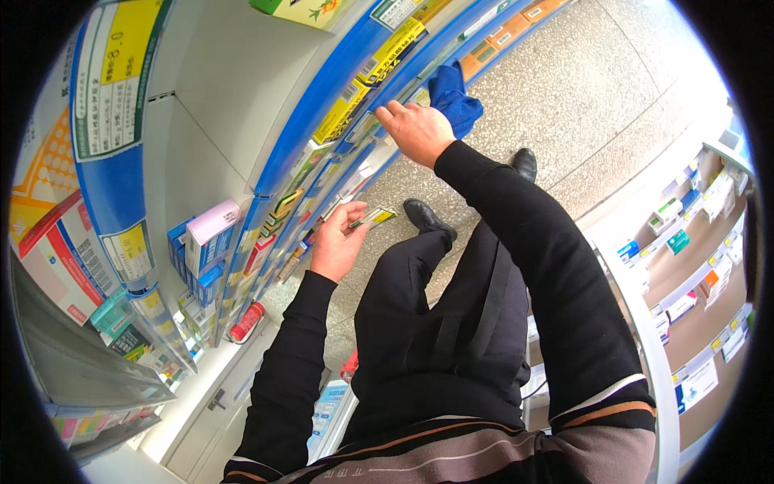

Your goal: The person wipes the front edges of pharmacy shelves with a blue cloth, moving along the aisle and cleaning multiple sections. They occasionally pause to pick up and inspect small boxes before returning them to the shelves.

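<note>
A few thin printed price labels in clear sleeves, with yellow and green on them, are pinched between the thumb and fingers of my left hand, beside the lower shelves. Farther up, my right hand is closed at the blue front edge of a shelf, fingertips against the label strip. A bunched blue cloth comes out from under its outer side and hangs over the floor. The hand's palm is hidden, so its hold on the cloth shows only in part.
Yellow boxes and orange boxes line the shelves at left. A pink-topped box stands on one nearer shelf. Across the speckled floor, a curved white shelf unit with small packages rises at right.
</note>
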The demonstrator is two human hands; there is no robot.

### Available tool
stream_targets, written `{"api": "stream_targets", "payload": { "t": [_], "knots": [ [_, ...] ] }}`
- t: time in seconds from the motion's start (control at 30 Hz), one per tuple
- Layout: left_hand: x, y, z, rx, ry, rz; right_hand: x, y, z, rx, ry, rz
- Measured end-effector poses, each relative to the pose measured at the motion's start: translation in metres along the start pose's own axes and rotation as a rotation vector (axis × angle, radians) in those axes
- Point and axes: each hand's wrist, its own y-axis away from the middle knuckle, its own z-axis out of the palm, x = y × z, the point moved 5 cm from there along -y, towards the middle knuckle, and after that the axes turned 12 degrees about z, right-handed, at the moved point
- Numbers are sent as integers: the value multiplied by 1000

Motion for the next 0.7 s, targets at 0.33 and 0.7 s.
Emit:
{"api": "stream_targets", "payload": {
  "t": [0.33,0.7],
  "knots": [
    [-12,-5,-1,-140,-70,69,-1,-15,-19,91,59,-8],
    [-13,-15,-15,-204,-174,148,-3,-24,-4,-71,-100,95]
  ]
}}
